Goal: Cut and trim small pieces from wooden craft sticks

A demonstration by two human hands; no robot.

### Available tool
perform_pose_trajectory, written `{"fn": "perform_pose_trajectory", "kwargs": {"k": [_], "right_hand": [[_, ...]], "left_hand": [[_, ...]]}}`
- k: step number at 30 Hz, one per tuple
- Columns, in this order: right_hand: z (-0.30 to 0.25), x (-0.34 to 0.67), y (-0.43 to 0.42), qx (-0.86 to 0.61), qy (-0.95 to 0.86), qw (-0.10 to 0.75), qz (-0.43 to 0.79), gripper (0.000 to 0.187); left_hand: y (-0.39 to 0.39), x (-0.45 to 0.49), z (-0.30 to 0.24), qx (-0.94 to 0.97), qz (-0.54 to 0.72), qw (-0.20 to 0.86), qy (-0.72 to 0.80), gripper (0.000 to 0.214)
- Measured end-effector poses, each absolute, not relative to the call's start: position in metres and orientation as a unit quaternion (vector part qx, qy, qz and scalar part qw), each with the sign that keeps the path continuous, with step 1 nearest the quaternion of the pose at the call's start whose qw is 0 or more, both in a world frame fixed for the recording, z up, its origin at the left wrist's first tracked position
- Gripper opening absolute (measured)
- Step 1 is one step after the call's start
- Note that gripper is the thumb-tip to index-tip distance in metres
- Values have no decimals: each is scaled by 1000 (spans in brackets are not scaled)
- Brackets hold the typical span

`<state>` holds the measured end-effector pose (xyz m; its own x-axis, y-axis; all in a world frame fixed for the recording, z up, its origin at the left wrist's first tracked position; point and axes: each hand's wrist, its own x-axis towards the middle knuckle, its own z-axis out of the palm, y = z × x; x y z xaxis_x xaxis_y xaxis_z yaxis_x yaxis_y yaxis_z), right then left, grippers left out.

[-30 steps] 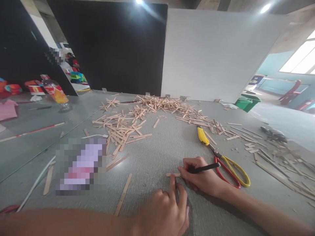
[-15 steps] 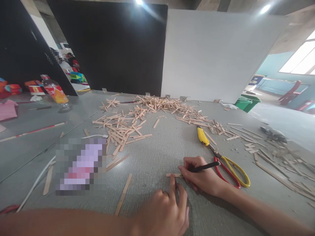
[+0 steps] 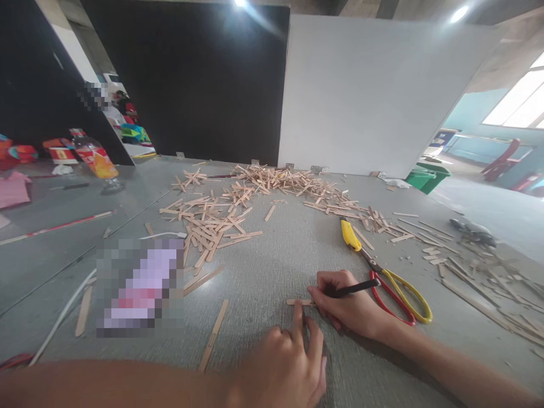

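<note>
In the near middle, the left hand (image 3: 284, 357), fingers apart, presses a short stick (image 3: 291, 302) while the right hand (image 3: 346, 303), clamped on a black pen (image 3: 359, 287), works its right end, seemingly unfinished, loose sticks (image 3: 289, 180) lying farther off.

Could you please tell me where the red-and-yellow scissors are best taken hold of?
Probably by the yellow handle loop, from the right: it bows out that way, while the right hand, holding a pen, sits close to the red loop.
</note>
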<state>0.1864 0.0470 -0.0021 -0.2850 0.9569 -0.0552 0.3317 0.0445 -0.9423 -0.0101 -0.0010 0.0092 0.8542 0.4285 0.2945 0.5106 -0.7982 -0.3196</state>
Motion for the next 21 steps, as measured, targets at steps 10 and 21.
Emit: {"fn": "perform_pose_trajectory", "kwargs": {"k": [10, 21], "right_hand": [[-4, 188, 47, -492, -648, 331, 478, 39], [-4, 189, 48, -485, -647, 329, 488, 41]], "left_hand": [[-1, -9, 9, -942, -111, 201, -245, 38], [-2, -10, 8, -942, -108, 199, -248, 39]]}}
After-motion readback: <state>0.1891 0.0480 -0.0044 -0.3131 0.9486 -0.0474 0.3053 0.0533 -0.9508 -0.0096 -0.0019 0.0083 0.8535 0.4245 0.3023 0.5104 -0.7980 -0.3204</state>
